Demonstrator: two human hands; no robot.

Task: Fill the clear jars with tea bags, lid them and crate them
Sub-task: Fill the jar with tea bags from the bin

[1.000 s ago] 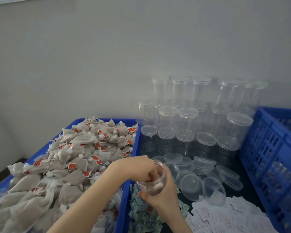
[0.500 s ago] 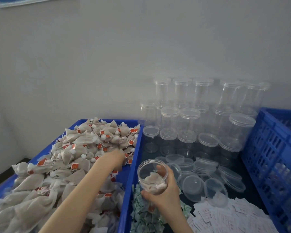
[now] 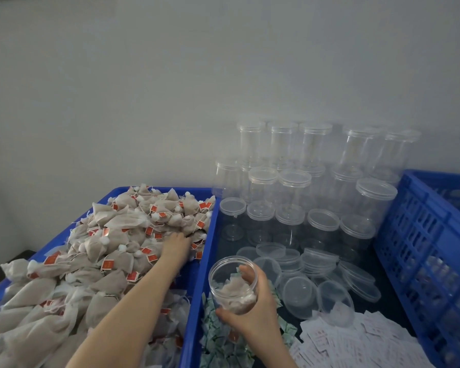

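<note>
Midway through filling, the open jar (image 3: 233, 285) is gripped by the right hand (image 3: 252, 312); the left hand (image 3: 176, 244) is sunk in the tea bags (image 3: 122, 235), its grasp hidden; more must be lifted.

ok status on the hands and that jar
Left hand down in the tea bags, grip unclear. Right hand holds the jar, open, partly filled, no lid. Loose lids beside it, nothing blocking.
</note>
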